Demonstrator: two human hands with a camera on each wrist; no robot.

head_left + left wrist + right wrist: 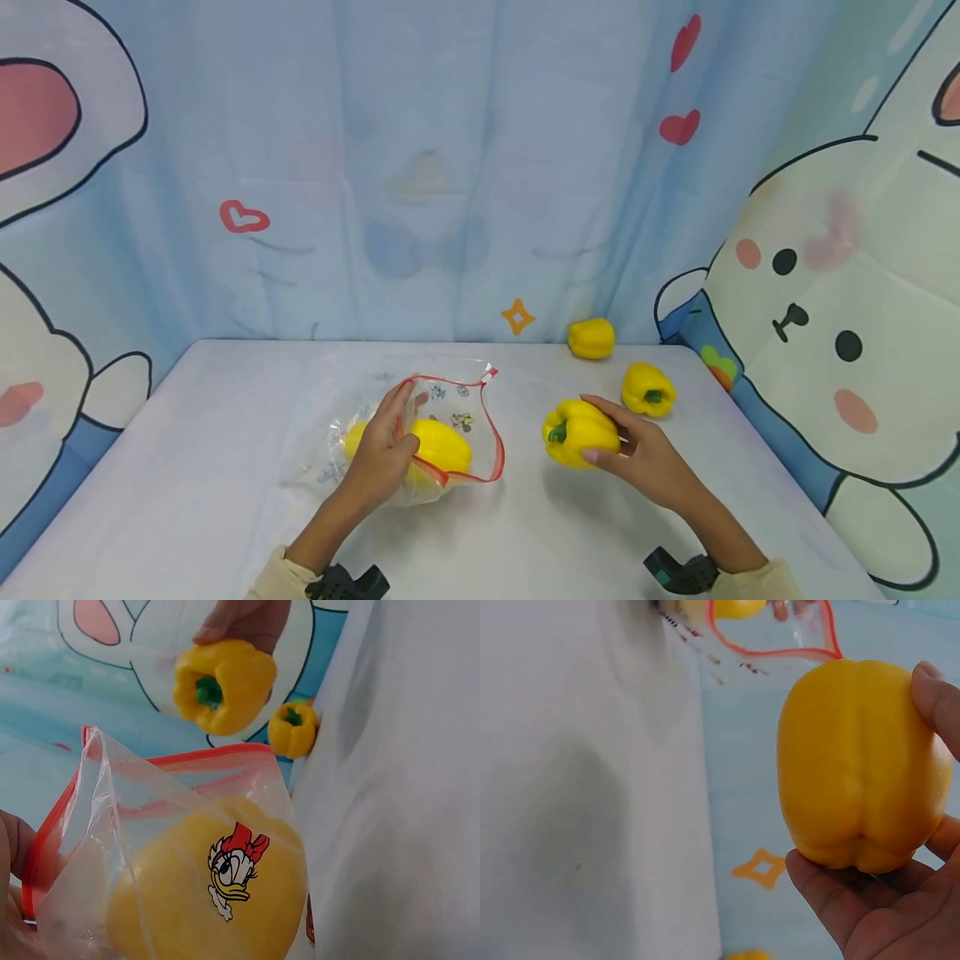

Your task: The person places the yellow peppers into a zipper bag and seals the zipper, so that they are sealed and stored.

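Note:
My left hand (384, 454) grips the rim of a clear zip bag (486, 425) with a red edge and printed cartoon figures. The bag's mouth gapes toward the right. Inside it lie yellow things, one a smooth yellow pepper-like shape (442, 446); the bag film and my hand partly cover them. In the left wrist view, a yellow shape (165, 877) shows through the bag (187, 761). To the right of the bag, my right hand (648, 454) holds a yellow bell pepper (588, 433) above the table, its green stem toward the bag. The right wrist view shows this pepper (862, 765) between thumb and fingers.
Two more yellow bell peppers stand on the white table (525, 542): one (648, 390) just beyond my right hand, the other (592, 338) at the back edge. A blue cartoon curtain (450, 167) hangs behind the table and along its sides.

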